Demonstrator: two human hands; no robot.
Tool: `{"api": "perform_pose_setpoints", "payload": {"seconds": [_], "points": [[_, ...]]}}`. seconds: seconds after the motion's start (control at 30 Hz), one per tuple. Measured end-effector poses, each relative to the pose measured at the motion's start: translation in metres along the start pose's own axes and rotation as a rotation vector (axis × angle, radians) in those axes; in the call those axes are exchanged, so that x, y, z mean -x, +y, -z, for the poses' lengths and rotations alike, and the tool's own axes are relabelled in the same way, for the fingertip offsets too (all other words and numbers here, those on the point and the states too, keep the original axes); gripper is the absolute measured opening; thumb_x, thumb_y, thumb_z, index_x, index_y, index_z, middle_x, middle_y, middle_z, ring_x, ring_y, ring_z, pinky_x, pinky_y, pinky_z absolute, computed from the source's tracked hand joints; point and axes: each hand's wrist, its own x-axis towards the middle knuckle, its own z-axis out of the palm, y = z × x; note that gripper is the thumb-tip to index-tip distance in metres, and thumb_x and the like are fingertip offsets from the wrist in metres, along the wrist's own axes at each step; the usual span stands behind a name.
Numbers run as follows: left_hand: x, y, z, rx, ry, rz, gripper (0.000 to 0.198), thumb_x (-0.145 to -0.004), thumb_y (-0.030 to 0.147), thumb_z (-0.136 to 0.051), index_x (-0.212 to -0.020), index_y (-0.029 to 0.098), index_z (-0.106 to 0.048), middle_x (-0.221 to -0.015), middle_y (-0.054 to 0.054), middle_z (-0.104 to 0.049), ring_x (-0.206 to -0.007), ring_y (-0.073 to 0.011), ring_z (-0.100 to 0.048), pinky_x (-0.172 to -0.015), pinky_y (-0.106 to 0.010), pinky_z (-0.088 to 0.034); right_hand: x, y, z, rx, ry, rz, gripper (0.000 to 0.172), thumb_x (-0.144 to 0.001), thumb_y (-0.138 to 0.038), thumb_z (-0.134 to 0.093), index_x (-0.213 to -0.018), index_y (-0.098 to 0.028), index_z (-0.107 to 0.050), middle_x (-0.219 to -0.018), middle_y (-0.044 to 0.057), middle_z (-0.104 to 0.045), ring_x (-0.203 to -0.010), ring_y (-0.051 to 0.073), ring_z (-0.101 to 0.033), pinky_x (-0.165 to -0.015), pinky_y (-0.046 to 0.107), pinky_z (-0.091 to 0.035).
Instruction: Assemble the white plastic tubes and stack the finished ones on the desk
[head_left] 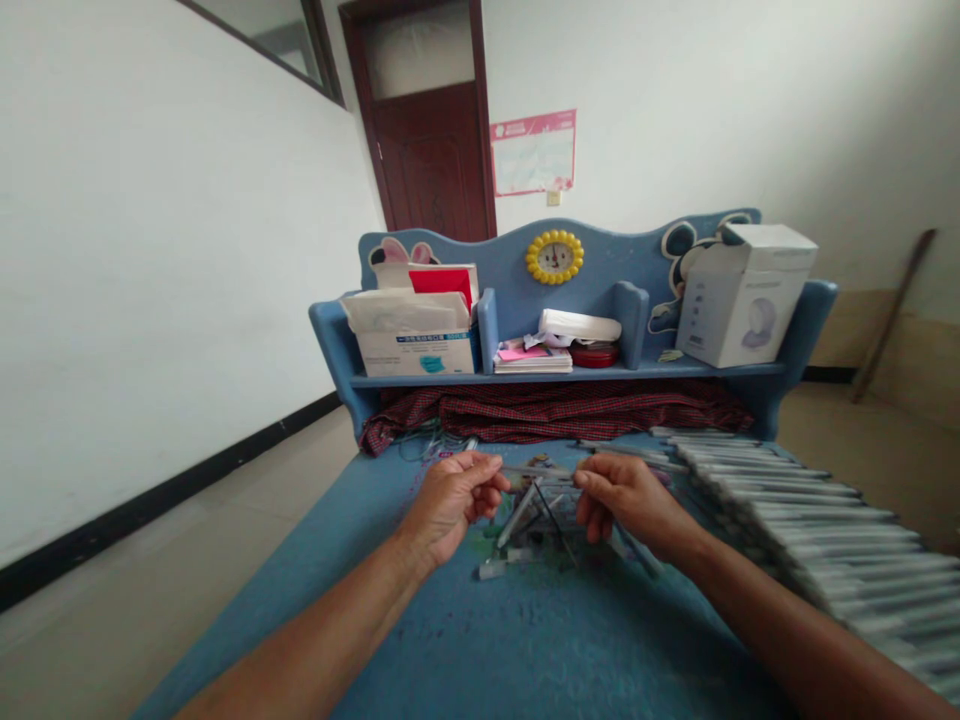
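Observation:
My left hand [450,500] and my right hand [626,495] are both pinched on the two ends of one thin grey pen [538,472], held level above the blue desk [487,640]. Under it lies a small heap of loose pens and pen parts [525,530]. A long row of finished grey pens [795,520] runs along the desk's right side, close to my right forearm.
At the back stands a blue shelf [570,372] with a mask box [416,345], a red book, pink papers, a red tin, a yellow clock [554,256] and a white carton [742,295]. A checked cloth [555,410] lies beneath it. Behind is a dark door [431,150].

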Motion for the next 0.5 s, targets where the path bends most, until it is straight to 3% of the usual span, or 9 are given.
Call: {"api": "perform_pose_setpoints", "payload": {"seconds": [0.23, 0.5], "points": [[-0.0017, -0.0029, 0.0022, -0.003, -0.003, -0.007, 0.020, -0.069, 0.026, -0.071, -0.072, 0.013, -0.055, -0.058, -0.001, -0.064, -0.040, -0.0064, -0.052, -0.039, -0.015, -0.040, -0.0008, 0.0016, -0.0022, -0.006, -0.005, -0.053, 0.046, -0.079, -0.062, -0.041, -0.071, -0.017, -0.048, -0.044, -0.001, -0.059, -0.030, 0.012, -0.053, -0.029, 0.017, -0.029], [-0.0043, -0.0053, 0.0034, -0.012, 0.000, 0.002, 0.018, -0.071, 0.024, -0.069, -0.073, 0.013, -0.055, -0.059, -0.001, -0.065, -0.041, -0.0064, -0.053, -0.039, -0.015, -0.041, -0.0031, 0.0044, -0.0013, -0.039, 0.017, -0.029, 0.039, -0.075, -0.056, -0.052, -0.075, -0.017, -0.050, -0.053, -0.002, -0.062, -0.038, 0.011, -0.057, -0.035, 0.018, -0.037]]}}
